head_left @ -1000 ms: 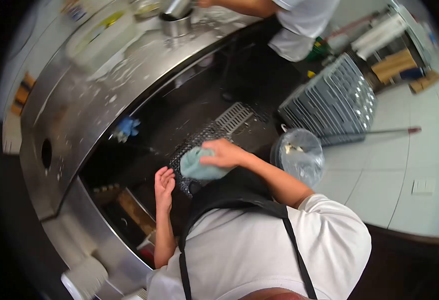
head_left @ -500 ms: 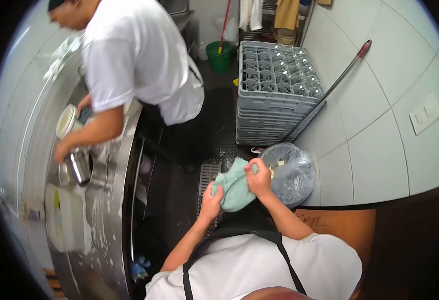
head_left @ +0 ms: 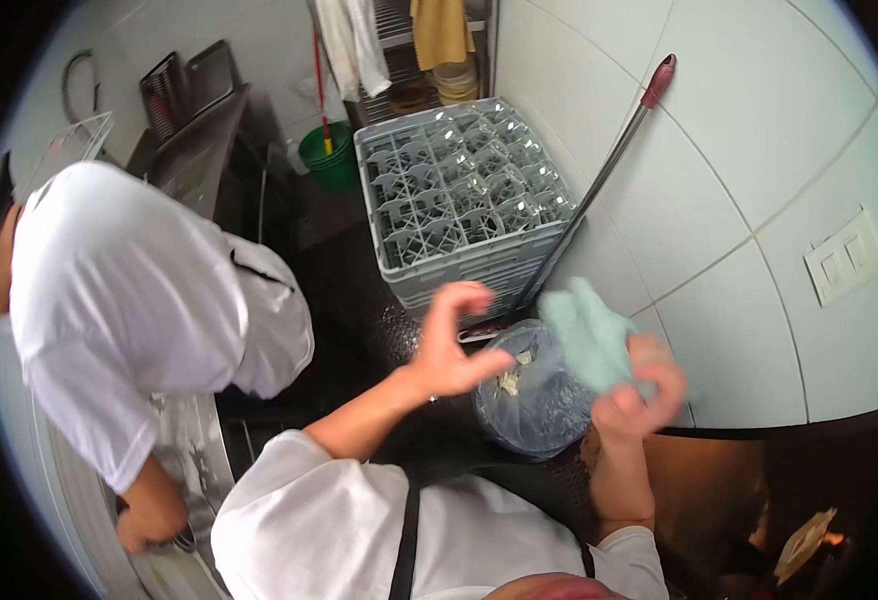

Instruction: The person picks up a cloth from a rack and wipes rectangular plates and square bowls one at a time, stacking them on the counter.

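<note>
A pale green cloth (head_left: 587,335) hangs from my right hand (head_left: 644,395), whose fingers are closed on one end of it, slightly blurred. My left hand (head_left: 454,345) is raised with thumb and fingers spread apart, holding nothing. Between and below the two hands stands a bin lined with a clear plastic bag (head_left: 534,415), with some pale scraps inside. The cloth is over the bin's right side, near the tiled wall.
A stack of grey racks with glasses (head_left: 459,190) stands ahead. A long handle with a red grip (head_left: 662,80) leans on the wall. A co-worker (head_left: 139,290) bends over the left counter. A green bucket (head_left: 329,160) stands behind.
My hands have come apart; the left has let go of the cloth. The right hand has carried it to the right. The view has turned rightward, and the co-worker appears further left.
</note>
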A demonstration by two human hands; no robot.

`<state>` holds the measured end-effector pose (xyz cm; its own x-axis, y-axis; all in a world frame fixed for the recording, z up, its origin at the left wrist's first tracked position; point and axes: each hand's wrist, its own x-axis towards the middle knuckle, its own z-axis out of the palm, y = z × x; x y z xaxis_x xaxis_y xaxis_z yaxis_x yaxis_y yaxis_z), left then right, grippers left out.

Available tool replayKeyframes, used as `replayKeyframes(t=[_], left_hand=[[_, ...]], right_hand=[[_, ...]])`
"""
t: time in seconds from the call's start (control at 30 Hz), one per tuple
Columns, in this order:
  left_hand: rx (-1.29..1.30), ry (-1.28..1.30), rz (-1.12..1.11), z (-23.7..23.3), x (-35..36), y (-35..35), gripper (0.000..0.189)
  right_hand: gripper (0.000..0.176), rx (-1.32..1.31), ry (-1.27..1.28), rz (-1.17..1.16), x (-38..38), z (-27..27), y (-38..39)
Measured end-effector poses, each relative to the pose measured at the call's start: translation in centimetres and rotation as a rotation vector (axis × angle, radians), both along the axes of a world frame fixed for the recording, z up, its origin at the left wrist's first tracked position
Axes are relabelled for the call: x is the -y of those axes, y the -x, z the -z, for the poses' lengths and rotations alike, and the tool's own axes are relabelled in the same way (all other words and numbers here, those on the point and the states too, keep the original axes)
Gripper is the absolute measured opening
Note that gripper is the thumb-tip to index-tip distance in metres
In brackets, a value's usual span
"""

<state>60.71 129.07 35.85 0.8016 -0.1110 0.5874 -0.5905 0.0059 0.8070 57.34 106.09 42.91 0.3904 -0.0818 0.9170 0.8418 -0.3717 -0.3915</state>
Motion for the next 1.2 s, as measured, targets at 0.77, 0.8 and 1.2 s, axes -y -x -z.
replayKeyframes(t=[0.77, 0.8, 1.2], left_hand=[[0.316, -0.372, -0.847, -25.5, -19.8, -67.2, 0.091], [0.233, -0.444, -0.831, -27.4, -21.7, -68.8, 0.095], [0.795, -0.884, -1.119, -26.8, -28.2, -76.6, 0.021]], right_hand=[[0.064, -0.775, 0.115, 0.752, -9.4, 2.9, -17.6], [0.061, -0.796, 0.09, 0.786, -9.0, 3.4, -16.8], [0.051, -0.9, 0.175, 0.867, -10.4, 5.8, -15.2]])
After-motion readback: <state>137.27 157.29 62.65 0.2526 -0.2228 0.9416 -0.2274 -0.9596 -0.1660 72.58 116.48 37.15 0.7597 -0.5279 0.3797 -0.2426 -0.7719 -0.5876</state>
